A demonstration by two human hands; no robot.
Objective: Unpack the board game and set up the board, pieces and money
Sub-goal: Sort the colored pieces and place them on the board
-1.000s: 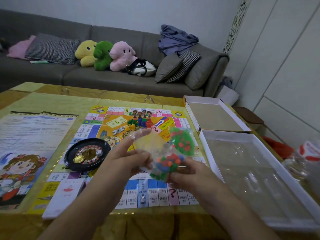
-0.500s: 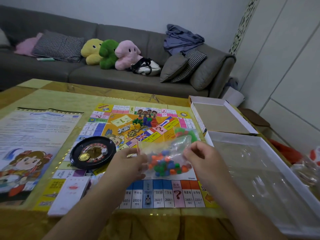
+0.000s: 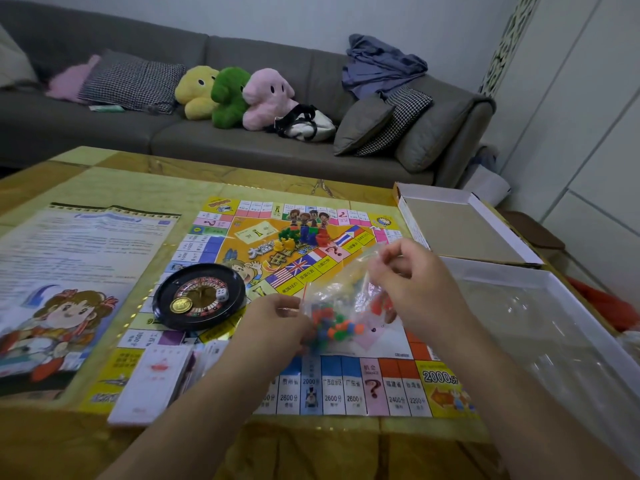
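Note:
The colourful game board (image 3: 346,389) lies flat on the table. Just above it I hold a clear plastic bag (image 3: 337,306) full of small coloured pieces. My left hand (image 3: 277,323) pinches the bag's left edge by its red seal strip. My right hand (image 3: 412,282) pinches its upper right part. A black roulette wheel (image 3: 199,296) with a white die and a gold coin sits on the board's left side. Small coloured figures (image 3: 301,237) stand in the board's middle. A stack of paper money and cards (image 3: 156,379) lies at the board's near left corner.
The rule sheet (image 3: 69,271) lies left of the board. The open box lid (image 3: 460,226) and the box base (image 3: 561,344) with a clear plastic insert lie to the right. A grey sofa (image 3: 242,140) with cushions and plush toys stands behind the table.
The bag has come down closer to the board and stretched out between my hands. My right hand moved up and to the right along the bag's top.

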